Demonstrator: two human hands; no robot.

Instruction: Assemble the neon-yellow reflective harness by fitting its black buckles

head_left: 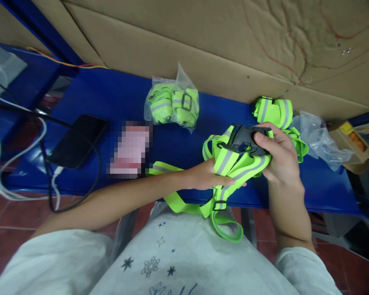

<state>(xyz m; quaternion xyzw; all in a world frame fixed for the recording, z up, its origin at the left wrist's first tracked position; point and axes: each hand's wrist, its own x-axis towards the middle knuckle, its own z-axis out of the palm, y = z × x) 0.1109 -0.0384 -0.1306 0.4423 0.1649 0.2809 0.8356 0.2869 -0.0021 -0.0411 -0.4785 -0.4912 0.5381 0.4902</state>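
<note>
My left hand (pixel 207 175) is closed around the lower part of a neon yellow-green reflective strap (pixel 224 162) with grey stripes. The strap is gathered in folds, and a loose loop hangs past the table edge over my lap. Its black plastic buckle (pixel 244 139) lies across the top of the bundle. My right hand (pixel 278 153) grips the buckle end, with the thumb on the black plastic and the other fingers mostly hidden behind. A small black slider (pixel 219 205) sits on the strap below my left hand.
On the blue table (pixel 184 147) stand two bagged straps (pixel 174 102). Another rolled strap (pixel 273 111) and a crumpled clear bag (pixel 320 137) lie right. A black phone (pixel 78 141) with cables and a blurred pink item (pixel 130 148) are left. A cardboard box (pixel 352 141) is far right.
</note>
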